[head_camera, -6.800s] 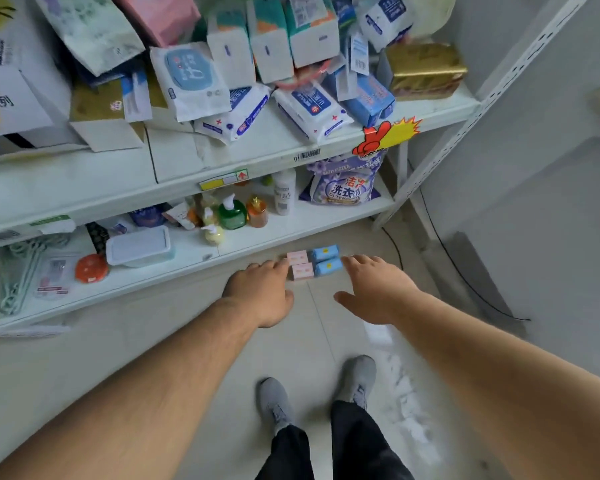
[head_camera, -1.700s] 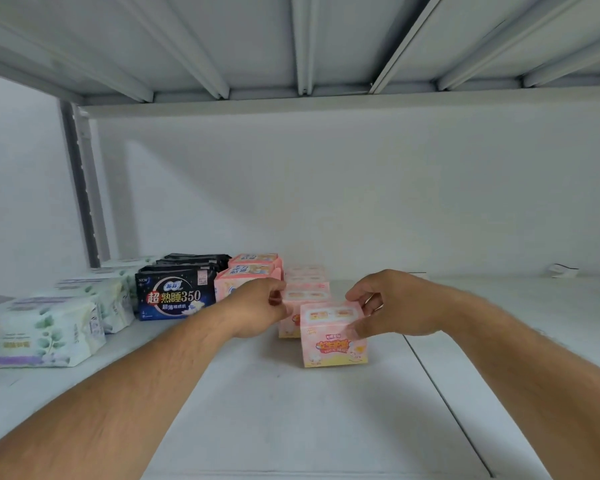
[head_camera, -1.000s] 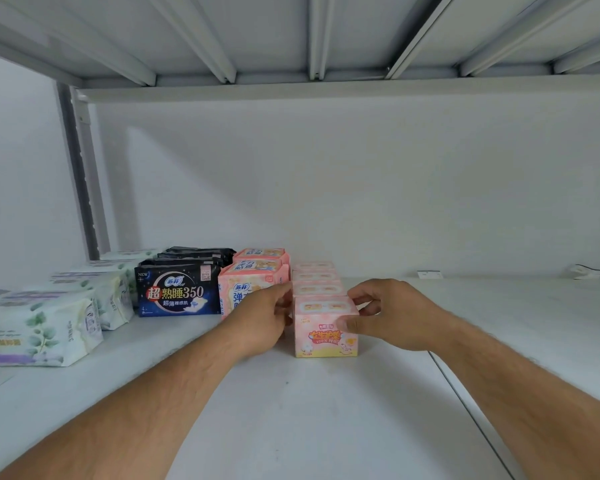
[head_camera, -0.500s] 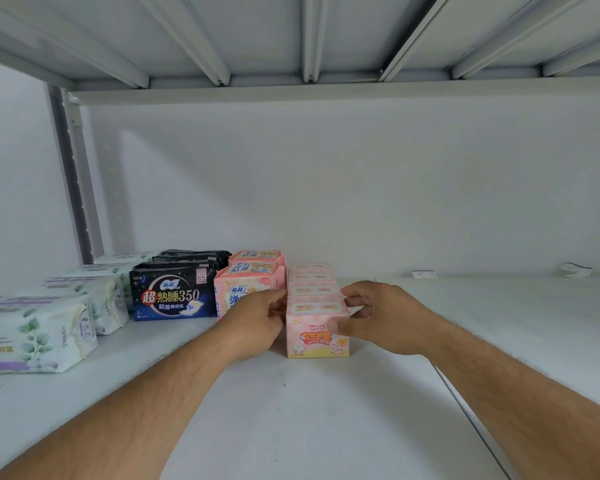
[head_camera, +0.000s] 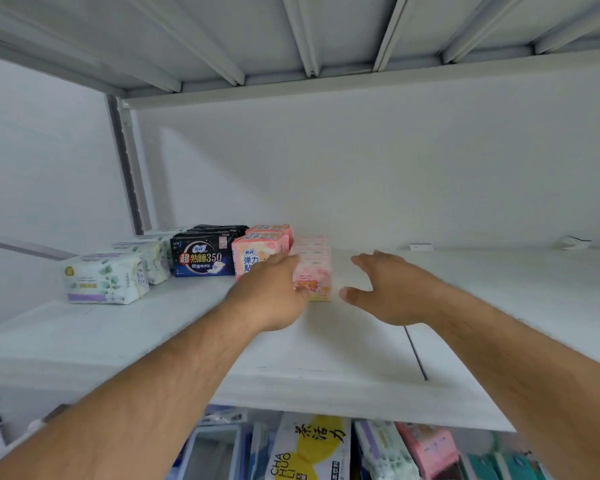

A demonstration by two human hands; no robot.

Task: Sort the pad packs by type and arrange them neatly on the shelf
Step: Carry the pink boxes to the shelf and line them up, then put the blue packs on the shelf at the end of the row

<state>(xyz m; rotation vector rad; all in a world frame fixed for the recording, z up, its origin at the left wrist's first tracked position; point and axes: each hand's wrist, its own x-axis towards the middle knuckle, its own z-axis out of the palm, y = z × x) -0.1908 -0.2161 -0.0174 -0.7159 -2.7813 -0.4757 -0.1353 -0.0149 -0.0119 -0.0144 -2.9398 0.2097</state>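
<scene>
Pale pink pad pack (head_camera: 315, 284) fronts its row on the white shelf (head_camera: 174, 327), just right of the darker pink packs (head_camera: 255, 255). Left hand (head_camera: 274, 296) touches its left side, fingers relaxed; right hand (head_camera: 383, 289) hovers spread beside it.

i see two bare forearms entering from the lower edge, one from about 7 o'clock and one from about 4 o'clock. no sleeve shows on either arm as far as the picture's edge. fine dark hair covers the upper side of both forearms. the left hand (head_camera: 274, 299) carries nothing worn that i can see. the right hand (head_camera: 388, 289) likewise shows only bare fingers and a bare wrist. fingernails on the right hand look short, though motion blur softens the fingertips. the left hand's fingertips are blurred too, so i cannot report on its nails. no other part of the person's body or clothing is in view.
</scene>
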